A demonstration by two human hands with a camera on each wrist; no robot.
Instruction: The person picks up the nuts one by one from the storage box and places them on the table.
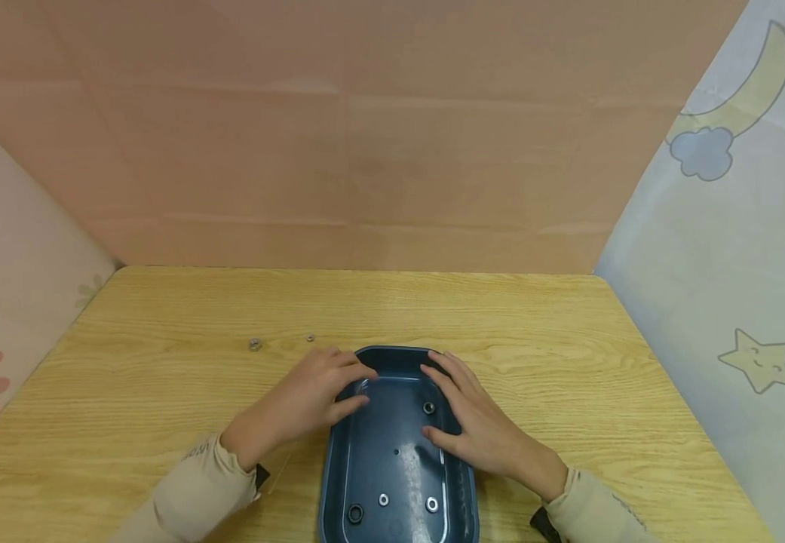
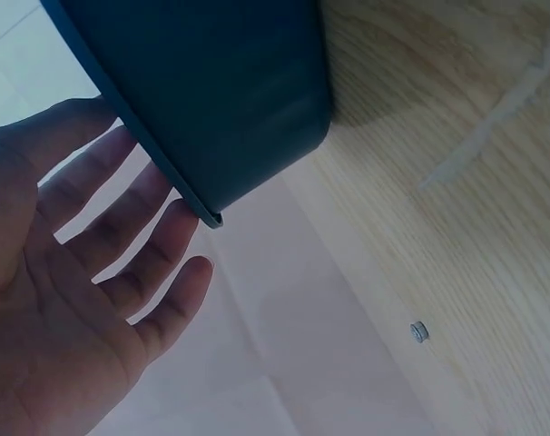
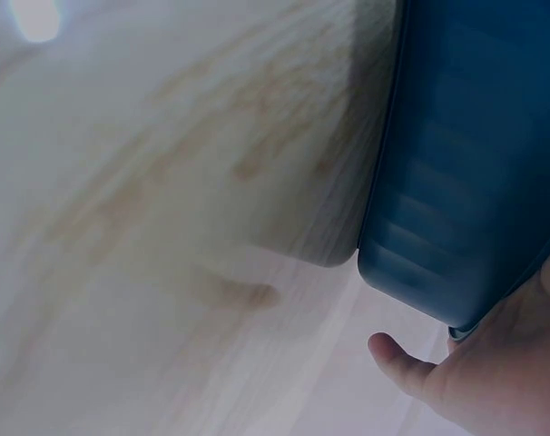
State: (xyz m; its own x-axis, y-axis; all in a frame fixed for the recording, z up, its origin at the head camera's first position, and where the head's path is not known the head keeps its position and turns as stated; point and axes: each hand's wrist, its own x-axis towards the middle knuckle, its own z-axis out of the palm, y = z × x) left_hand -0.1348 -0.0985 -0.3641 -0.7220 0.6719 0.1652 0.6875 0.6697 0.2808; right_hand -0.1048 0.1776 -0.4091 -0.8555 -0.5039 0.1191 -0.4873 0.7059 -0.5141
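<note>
A dark blue tray (image 1: pixel 402 430) lies on the table between the two hands. Over its far left rim reaches the left hand (image 1: pixel 320 392), fingers relaxed; in the left wrist view, fingertips (image 2: pixel 180 222) meet the rim from outside. At the far right rim, the right hand (image 1: pixel 480 422) rests spread, with its thumb over the tray's inside. Inside the tray lie a small nut (image 1: pixel 429 408) near the right fingers, a larger dark ring-shaped nut (image 1: pixel 354 513), and two pale ring-shaped pieces, one small (image 1: pixel 383 499) and one larger (image 1: pixel 431 504).
Beyond the tray to the left, a metal nut (image 1: pixel 254 344) and a smaller one (image 1: pixel 310 338) lie on the wooden table (image 1: pixel 555 332). A brown paper-like panel (image 1: pixel 365 151) stands along the back edge. Patterned panels flank the table on both sides.
</note>
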